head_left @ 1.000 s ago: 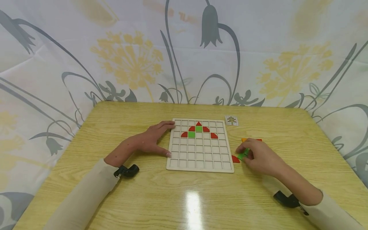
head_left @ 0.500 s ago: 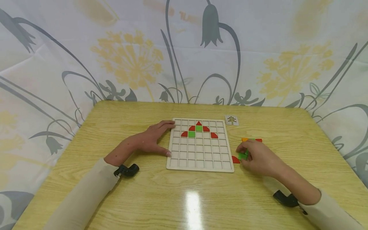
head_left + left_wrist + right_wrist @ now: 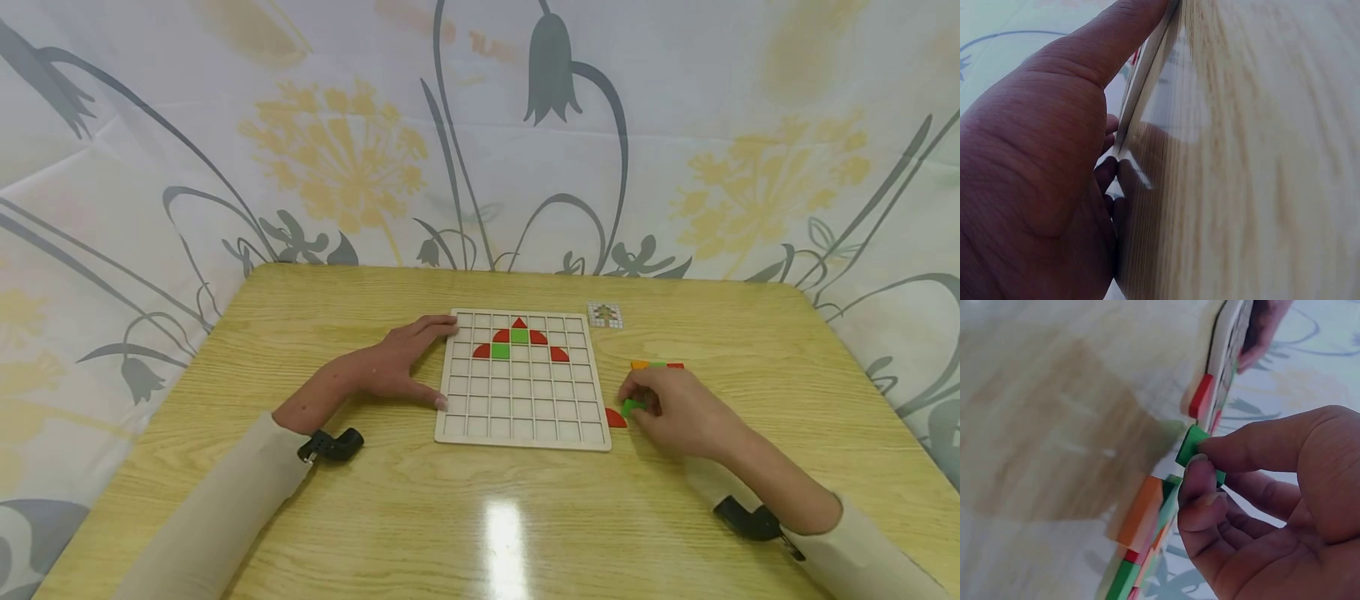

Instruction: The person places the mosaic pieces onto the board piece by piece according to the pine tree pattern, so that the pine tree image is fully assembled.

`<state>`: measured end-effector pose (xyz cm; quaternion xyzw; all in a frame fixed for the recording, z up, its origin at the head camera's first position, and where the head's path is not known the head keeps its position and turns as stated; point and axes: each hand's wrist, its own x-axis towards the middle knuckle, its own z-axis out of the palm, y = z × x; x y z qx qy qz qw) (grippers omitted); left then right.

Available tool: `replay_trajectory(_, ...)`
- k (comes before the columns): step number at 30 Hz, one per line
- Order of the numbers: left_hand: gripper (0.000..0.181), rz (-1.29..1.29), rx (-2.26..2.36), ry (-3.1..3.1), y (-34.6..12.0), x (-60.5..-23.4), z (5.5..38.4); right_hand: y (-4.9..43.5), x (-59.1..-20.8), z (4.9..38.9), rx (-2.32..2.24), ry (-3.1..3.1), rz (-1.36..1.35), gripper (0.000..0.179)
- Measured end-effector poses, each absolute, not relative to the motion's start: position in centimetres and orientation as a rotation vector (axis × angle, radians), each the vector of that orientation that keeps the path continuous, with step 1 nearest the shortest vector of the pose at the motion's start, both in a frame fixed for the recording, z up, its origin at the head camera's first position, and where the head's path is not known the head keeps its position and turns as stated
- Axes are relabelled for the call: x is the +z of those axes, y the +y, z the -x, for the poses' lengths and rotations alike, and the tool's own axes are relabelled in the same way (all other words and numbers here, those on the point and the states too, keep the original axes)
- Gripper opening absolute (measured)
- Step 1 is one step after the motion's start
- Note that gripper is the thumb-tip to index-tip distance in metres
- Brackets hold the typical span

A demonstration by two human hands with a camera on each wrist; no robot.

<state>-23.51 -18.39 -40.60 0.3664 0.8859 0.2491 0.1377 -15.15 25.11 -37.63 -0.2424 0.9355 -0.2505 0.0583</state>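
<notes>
My left hand (image 3: 393, 364) rests at the left edge of a white gridded board (image 3: 522, 434), thumb and fingers spread along the rim. In the left wrist view the thumb (image 3: 1116, 31) lies against the board's edge. Red and green tiles sit in the board's upper cells, with a red triangle (image 3: 519, 323) at the top. Just right of the board, my right hand (image 3: 678, 412) pinches a green square tile (image 3: 1191, 445) between thumb and fingertips. A red quarter-round tile (image 3: 615, 418) lies on the table by the board's lower right corner.
Several loose tiles lie partly hidden behind the right hand, among them an orange tile (image 3: 639, 365) and a red tile (image 3: 675, 366). A small pattern card (image 3: 604, 315) lies beyond the board's top right corner. A flower-printed cloth (image 3: 480, 167) hangs behind the wooden table (image 3: 420, 517).
The right fingers have drawn one green tile into a pinch and it now shows tilted at the fingertips. The left hand and board have stayed in place.
</notes>
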Motion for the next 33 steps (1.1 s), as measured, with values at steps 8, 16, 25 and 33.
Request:
replay_trajectory(8,0.111,-1.068,0.730,2.565,-18.5,-40.6,23.4,24.7,-37.1,15.7,-0.798,2.858,0.750,0.016)
replay_trajectory(16,0.111,-1.076,0.737,2.559,-18.5,-40.7,23.6,23.7,-36.9,16.4,-0.843,2.862,0.743,0.016)
replay_trajectory(25,0.112,-1.078,0.721,2.566,-18.4,-40.8,23.6,22.3,-36.8,17.4,-0.892,2.852,0.760,0.013)
replay_trajectory(33,0.112,-1.060,0.721,2.563,-18.4,-40.8,23.6,20.9,-36.4,18.4,-0.915,2.852,0.774,0.014)
